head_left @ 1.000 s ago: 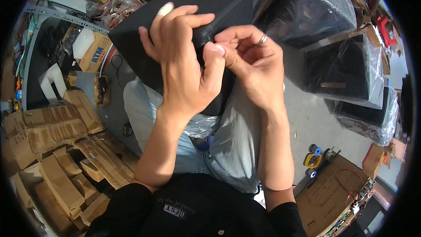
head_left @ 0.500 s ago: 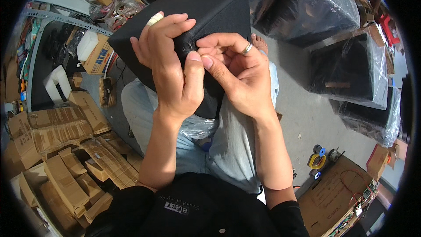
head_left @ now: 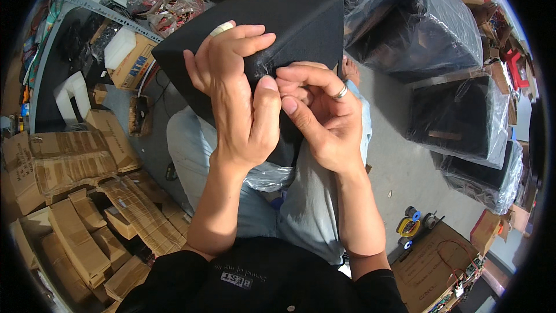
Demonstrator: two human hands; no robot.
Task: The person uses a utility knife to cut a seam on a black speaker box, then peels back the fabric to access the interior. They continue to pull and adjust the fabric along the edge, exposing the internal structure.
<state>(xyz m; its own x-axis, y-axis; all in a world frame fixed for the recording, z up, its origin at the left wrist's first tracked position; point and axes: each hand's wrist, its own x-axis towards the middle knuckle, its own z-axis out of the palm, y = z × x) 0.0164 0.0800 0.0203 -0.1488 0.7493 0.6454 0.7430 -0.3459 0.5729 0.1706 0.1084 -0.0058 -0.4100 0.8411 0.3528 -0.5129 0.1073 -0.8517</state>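
A large black box [head_left: 231,8] with a fabric-like covering rests tilted against my legs, one corner facing me. Whitish marks like dried glue show at that corner. My left hand [head_left: 240,93] grips the corner, its fingers over the top face and its thumb pressed near the edge; a pale wrap circles one finger. Close beside that thumb, my right hand [head_left: 321,113] has its fingers curled in a pinch at the covering's edge. A ring sits on one of its fingers. Whatever lies between the right fingertips is too small or hidden to make out.
Plastic-wrapped black boxes [head_left: 452,107] stand to the right. Flattened and open cardboard cartons [head_left: 75,162] pile up at the left, near a metal shelf [head_left: 95,11]. Small spools [head_left: 409,229] lie on the floor at lower right, beside a cardboard sheet [head_left: 434,261] with circuit boards.
The view has shifted slightly, so the box and both hands appear a little lower and further right. My right thumb has drawn slightly away from the left thumb. The left hand keeps its grip.
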